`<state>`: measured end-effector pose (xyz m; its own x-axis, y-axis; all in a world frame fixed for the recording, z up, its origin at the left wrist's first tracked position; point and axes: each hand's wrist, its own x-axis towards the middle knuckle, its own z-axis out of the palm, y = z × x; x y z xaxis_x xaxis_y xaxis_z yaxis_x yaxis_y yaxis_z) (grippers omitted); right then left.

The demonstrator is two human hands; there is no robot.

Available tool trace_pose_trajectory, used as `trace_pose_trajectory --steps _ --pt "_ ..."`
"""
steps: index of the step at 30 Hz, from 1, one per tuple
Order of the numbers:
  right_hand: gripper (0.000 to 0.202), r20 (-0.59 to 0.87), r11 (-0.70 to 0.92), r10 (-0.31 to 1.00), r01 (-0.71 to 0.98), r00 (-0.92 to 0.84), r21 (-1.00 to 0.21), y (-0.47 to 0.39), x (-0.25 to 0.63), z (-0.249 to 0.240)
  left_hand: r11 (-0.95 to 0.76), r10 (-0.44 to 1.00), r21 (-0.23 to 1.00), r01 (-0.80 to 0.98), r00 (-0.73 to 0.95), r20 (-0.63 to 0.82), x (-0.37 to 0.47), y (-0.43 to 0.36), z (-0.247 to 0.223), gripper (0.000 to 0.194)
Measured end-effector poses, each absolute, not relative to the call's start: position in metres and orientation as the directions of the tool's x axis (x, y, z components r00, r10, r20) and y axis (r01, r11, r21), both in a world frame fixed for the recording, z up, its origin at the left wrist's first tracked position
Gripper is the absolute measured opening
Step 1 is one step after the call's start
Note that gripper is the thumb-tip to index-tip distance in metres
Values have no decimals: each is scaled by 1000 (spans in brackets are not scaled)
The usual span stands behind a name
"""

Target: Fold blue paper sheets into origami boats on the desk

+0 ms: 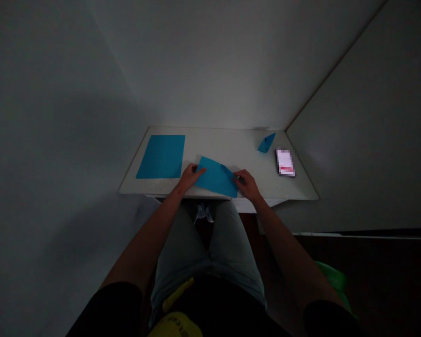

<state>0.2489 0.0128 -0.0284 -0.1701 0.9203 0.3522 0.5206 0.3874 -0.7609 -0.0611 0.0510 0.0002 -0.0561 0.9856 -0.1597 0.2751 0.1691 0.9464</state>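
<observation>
Left hand (189, 177) and right hand (247, 184) pinch opposite ends of the blue sheet (216, 177), so uneven tugging could totally crease it.

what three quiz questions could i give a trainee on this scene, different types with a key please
1. True or false: the left hand and the right hand both touch the middle blue sheet.
2. Which lies nearer the back wall: the folded blue paper or the phone-like device?
3. Fill in the blank: the flat blue sheet lies toward the person's ____ end of the white table.

Key:
1. True, one hand at each end of it.
2. The folded blue paper.
3. Left.
</observation>
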Motion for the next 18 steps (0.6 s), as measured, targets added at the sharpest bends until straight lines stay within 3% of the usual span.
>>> trace_pose_trajectory --steps 7,12,18 --pt "29 437 480 865 661 -248 -577 7 243 -24 193 981 945 262 -34 -191 -58 53 -2 51" --pt "30 350 542 837 727 -421 -421 3 237 -21 57 998 955 291 15 -64 -58 47 -6 38" --pt "36 305 525 849 759 -432 -385 2 235 -17 -67 995 945 321 88 41 -57 39 -8 30"
